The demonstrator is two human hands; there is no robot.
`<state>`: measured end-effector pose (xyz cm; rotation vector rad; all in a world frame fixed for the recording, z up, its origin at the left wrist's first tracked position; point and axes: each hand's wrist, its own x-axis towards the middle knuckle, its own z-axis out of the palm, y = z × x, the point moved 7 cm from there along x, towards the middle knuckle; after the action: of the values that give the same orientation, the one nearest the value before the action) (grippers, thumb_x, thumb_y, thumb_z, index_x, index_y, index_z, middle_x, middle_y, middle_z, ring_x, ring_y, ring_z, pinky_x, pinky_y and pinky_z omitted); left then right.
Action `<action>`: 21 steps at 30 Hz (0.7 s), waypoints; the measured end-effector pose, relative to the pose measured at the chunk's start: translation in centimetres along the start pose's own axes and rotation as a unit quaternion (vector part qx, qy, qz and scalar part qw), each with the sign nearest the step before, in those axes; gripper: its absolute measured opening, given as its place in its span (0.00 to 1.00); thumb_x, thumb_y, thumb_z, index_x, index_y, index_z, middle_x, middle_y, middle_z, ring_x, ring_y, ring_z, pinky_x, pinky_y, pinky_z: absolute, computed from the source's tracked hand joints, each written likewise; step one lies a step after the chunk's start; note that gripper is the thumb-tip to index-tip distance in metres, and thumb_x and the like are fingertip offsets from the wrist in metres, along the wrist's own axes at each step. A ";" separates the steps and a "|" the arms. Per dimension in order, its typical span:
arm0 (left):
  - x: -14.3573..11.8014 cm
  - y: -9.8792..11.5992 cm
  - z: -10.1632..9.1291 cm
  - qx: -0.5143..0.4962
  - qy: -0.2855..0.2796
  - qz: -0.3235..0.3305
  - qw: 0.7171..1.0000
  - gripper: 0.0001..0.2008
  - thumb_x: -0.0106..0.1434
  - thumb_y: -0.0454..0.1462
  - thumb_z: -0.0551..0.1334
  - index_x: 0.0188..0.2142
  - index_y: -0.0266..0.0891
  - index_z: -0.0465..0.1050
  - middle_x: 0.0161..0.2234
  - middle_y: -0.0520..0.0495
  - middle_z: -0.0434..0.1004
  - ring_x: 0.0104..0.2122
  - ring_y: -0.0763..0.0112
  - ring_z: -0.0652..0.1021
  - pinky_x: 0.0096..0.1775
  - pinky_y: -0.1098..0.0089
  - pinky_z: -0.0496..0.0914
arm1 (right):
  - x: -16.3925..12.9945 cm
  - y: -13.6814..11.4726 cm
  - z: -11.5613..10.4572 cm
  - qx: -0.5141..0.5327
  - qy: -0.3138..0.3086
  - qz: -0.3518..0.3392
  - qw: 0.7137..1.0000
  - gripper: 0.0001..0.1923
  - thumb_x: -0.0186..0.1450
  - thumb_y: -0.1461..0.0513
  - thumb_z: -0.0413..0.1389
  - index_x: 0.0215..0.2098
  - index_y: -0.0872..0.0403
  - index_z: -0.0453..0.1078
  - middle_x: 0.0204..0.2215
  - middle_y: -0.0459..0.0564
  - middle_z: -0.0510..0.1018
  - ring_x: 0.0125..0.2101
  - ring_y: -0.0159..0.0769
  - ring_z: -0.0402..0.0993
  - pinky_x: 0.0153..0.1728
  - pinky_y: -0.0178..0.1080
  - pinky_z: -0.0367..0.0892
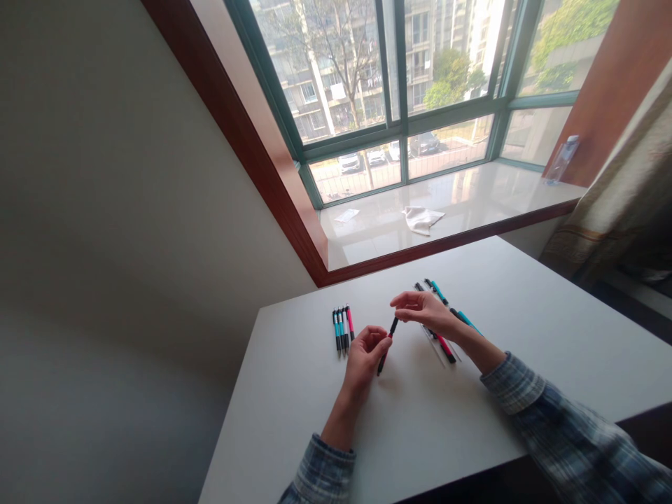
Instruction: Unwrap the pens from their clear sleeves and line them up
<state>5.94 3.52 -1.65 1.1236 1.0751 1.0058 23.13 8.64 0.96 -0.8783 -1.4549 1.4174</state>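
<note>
My left hand (366,357) and my right hand (424,310) hold one red-and-black pen (387,346) between them above the white table (420,420). My left hand grips its lower part; my right fingertips pinch its upper black end. Left of my hands lies a tidy row of pens (343,327), blue, grey and red, side by side. Under and behind my right hand lies a looser group of pens (444,322), teal, red and black, partly hidden by the wrist.
A glossy window sill (472,203) runs behind the table, with a crumpled white cloth (423,218) and a small paper (346,215) on it. A plastic bottle (561,159) stands at the sill's right end. A curtain (624,189) hangs at the right.
</note>
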 end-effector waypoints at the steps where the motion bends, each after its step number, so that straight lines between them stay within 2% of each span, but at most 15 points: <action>1: 0.0 0.1 0.0 0.002 0.001 0.000 1.000 0.17 0.55 0.46 0.73 0.37 0.39 0.73 0.28 0.53 0.71 0.26 0.76 0.69 0.28 0.75 0.62 | 0.0 -0.1 0.1 -0.020 -0.007 -0.004 1.000 0.18 0.60 0.50 0.68 0.43 0.52 0.80 0.34 0.49 0.82 0.34 0.37 0.77 0.37 0.39 0.71; 5: -0.1 0.3 0.0 0.011 0.006 -0.001 1.000 0.18 0.54 0.47 0.74 0.36 0.39 0.74 0.29 0.52 0.73 0.26 0.75 0.70 0.28 0.74 0.62 | 0.0 -0.1 0.6 -0.040 -0.033 0.002 0.999 0.18 0.60 0.48 0.67 0.38 0.53 0.80 0.31 0.50 0.82 0.31 0.37 0.76 0.33 0.38 0.69; 10: 0.1 0.1 -0.1 0.000 0.011 -0.002 1.000 0.18 0.53 0.47 0.74 0.36 0.39 0.74 0.29 0.52 0.73 0.26 0.75 0.70 0.29 0.74 0.63 | -0.3 -0.1 0.7 -0.014 -0.062 0.015 0.998 0.21 0.61 0.48 0.66 0.45 0.53 0.81 0.33 0.50 0.82 0.35 0.39 0.77 0.38 0.40 0.70; 12: 0.2 0.1 -0.2 0.000 0.013 0.003 1.000 0.18 0.53 0.45 0.75 0.36 0.39 0.74 0.28 0.53 0.73 0.27 0.75 0.70 0.30 0.74 0.63 | -0.3 -0.1 0.8 -0.022 -0.075 0.017 0.997 0.20 0.62 0.48 0.65 0.45 0.53 0.80 0.33 0.50 0.82 0.34 0.38 0.76 0.37 0.39 0.69; 17: 0.2 0.2 -0.2 -0.004 0.016 0.009 1.000 0.18 0.52 0.44 0.76 0.36 0.39 0.75 0.29 0.52 0.75 0.29 0.73 0.73 0.33 0.74 0.64 | -0.1 -0.4 0.5 -0.114 -0.046 -0.005 0.992 0.18 0.60 0.47 0.65 0.30 0.53 0.75 0.26 0.46 0.76 0.27 0.34 0.68 0.28 0.36 0.61; 21: 0.1 0.5 0.0 -0.001 0.015 0.009 1.000 0.19 0.51 0.44 0.76 0.39 0.40 0.79 0.30 0.50 0.78 0.31 0.71 0.75 0.35 0.72 0.66 | 0.0 -0.6 0.6 -0.188 -0.014 -0.018 0.982 0.24 0.61 0.46 0.64 0.21 0.52 0.63 0.18 0.39 0.61 0.22 0.29 0.54 0.23 0.35 0.49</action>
<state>5.88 3.68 -1.18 1.1216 1.0892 1.0412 22.66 8.40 1.56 -1.0601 -1.7853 1.1481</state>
